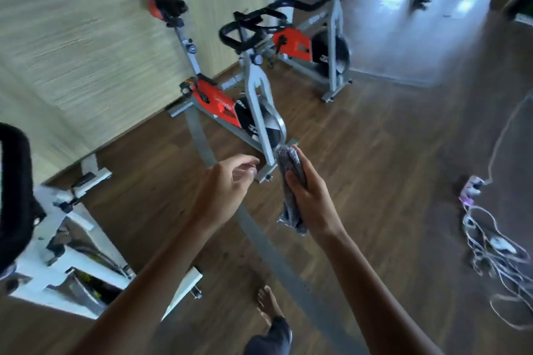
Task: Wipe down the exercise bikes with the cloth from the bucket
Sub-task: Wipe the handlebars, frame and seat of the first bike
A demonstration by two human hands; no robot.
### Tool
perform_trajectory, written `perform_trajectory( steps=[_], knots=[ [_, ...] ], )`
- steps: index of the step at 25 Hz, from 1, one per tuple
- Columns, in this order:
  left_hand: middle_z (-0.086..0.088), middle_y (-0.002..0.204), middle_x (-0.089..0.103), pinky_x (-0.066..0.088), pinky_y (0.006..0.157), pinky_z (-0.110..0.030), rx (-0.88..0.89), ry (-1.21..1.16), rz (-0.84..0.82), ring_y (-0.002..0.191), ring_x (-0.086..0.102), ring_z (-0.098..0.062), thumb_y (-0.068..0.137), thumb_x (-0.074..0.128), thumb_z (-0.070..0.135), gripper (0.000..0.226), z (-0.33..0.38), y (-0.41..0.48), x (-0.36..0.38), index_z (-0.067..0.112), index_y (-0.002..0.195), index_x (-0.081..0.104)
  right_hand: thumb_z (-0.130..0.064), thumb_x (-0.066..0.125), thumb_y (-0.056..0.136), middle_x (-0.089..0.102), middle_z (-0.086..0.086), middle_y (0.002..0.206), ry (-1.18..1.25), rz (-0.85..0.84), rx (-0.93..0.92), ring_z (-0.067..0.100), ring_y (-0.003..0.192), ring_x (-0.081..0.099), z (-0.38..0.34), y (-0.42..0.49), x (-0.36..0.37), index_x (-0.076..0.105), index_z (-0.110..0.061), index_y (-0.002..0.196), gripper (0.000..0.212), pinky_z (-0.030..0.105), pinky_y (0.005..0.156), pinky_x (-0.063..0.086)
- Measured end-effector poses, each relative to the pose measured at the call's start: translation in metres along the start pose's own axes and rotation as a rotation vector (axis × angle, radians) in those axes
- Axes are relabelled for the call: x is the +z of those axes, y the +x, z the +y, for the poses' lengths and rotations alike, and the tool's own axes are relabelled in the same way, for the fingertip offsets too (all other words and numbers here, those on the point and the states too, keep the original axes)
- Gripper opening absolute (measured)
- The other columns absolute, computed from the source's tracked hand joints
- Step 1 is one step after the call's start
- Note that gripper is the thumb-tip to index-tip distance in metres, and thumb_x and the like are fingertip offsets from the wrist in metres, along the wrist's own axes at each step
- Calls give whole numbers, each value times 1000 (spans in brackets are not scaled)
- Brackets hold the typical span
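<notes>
Your right hand (310, 193) holds the grey cloth (290, 164), the grip closed round it with the thumb across the front. The cloth is bunched into a long roll that stands upright in the hand, and its loose end hangs below your palm. Its top end sits in front of the base of the fork on the near red-and-grey exercise bike (222, 104); you cannot tell whether it touches the frame. Your left hand (227, 181) is just left of the cloth, its grip slack, fingers loosely curled and holding nothing.

That bike stands on the wooden floor (375, 153) close to the pale wall (86, 37), its black flywheel (251, 121) towards you. A second red-and-grey bike (297, 45) stands further off to the right. A white bike (75, 239) is near on the left. On the right, a power strip (471, 187) and a tangle of white cables (496, 253) lie on the floor. Your bare foot (266, 305) shows at the near edge.
</notes>
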State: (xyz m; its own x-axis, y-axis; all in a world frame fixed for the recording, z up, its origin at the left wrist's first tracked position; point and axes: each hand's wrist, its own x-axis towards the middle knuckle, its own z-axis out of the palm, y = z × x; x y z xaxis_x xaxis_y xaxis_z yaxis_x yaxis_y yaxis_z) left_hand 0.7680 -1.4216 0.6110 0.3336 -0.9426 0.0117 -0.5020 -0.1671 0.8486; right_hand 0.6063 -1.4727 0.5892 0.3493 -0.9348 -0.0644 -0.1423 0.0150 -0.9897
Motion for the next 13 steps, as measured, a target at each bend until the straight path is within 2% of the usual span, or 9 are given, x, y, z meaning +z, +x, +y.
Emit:
perform_trajectory(
  steps=[2, 3, 5, 6, 8, 10, 12, 13],
  knots=[
    [11, 100, 75, 54, 86, -22, -40, -2, 100, 91, 68, 4, 94, 62, 17, 20, -1, 17, -24, 23, 109, 74, -6, 47, 104, 63, -30, 118, 9, -89, -30, -16, 96, 61, -15, 30, 21, 44, -33, 139, 45, 12, 83, 51],
    [12, 100, 74, 55, 88, -25, -53, -6, 164, 92, 68, 3, 94, 62, 17, 19, -3, 23, -36, 24, 108, 73, -6, 46, 104, 66, -30, 116, 18, -147, -40, -14, 88, 63, -21, 43, 33, 43, -30, 141, 45, 14, 78, 53],
    [13, 99, 74, 55, 90, -30, -96, -15, 322, 92, 68, 0, 94, 62, 16, 19, -5, 28, -62, 22, 108, 73, -4, 42, 104, 70, -32, 94, 25, -339, -45, -7, 58, 61, -32, 64, 61, 40, -22, 146, 45, 14, 55, 51],
    [11, 101, 74, 55, 90, -29, -119, -8, 382, 93, 68, 0, 94, 62, 16, 19, -4, 27, -74, 20, 110, 73, -4, 42, 104, 71, -31, 86, 24, -434, -51, -4, 52, 60, -37, 71, 74, 38, -18, 149, 47, 14, 50, 49],
    [7, 107, 74, 52, 90, -18, -152, 27, 478, 98, 66, 2, 96, 60, 16, 21, -1, 20, -95, 16, 114, 71, -4, 41, 105, 70, -29, 74, 13, -609, -70, -8, 55, 61, -46, 82, 101, 33, -16, 152, 50, 9, 52, 48],
    [5, 112, 73, 44, 86, -4, -197, 72, 608, 104, 61, 5, 98, 58, 17, 23, 0, 9, -110, 14, 118, 70, -3, 40, 105, 70, -25, 73, 9, -804, -86, -8, 56, 62, -56, 90, 130, 32, -15, 152, 50, 8, 54, 48],
    [8, 114, 72, 39, 86, 1, -302, 85, 735, 105, 59, 8, 98, 58, 19, 25, -1, -2, -120, 17, 120, 69, -3, 40, 105, 71, -18, 74, 11, -961, -106, -1, 52, 62, -63, 97, 155, 35, -16, 151, 48, 14, 51, 51],
    [10, 114, 71, 39, 86, 1, -353, 85, 811, 105, 60, 7, 98, 58, 19, 25, -1, -7, -123, 19, 121, 69, -5, 40, 106, 71, -9, 71, 0, -1029, -107, 5, 50, 61, -66, 99, 168, 35, -18, 151, 47, 23, 49, 54]
  ],
)
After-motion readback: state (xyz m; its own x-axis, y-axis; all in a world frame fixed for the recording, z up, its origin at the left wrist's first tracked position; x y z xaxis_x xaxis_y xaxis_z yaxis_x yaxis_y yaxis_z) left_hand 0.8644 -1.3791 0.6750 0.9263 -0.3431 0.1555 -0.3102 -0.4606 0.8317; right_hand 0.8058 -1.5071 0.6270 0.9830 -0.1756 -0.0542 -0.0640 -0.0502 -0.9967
